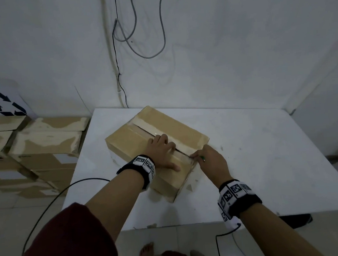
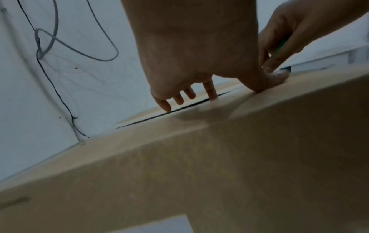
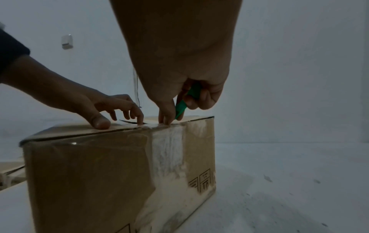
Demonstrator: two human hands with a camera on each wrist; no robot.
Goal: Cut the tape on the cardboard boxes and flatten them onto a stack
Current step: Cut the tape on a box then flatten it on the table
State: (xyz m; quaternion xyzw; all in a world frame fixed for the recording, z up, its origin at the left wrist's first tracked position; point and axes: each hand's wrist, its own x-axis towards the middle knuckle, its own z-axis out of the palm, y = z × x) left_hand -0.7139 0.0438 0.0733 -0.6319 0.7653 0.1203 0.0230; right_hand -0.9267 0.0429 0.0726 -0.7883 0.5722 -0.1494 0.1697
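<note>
The cardboard box (image 1: 125, 140) sits mid-frame on the white table (image 1: 246, 162), its top seam slit. The left hand (image 1: 161, 150) presses spread fingers on the top flap. The right hand (image 3: 179, 88) grips a green cutter (image 3: 184, 103) at the near seam end. More boxes (image 1: 35, 149) stand at left.

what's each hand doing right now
Left hand: open, fingers pressing on the box.
Right hand: gripping a green cutter at the box seam.

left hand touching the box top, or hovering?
Touching. In the right wrist view the left hand has its thumb pressed flat on the cardboard box top flap, and a fingertip dips into the opened seam.
</note>
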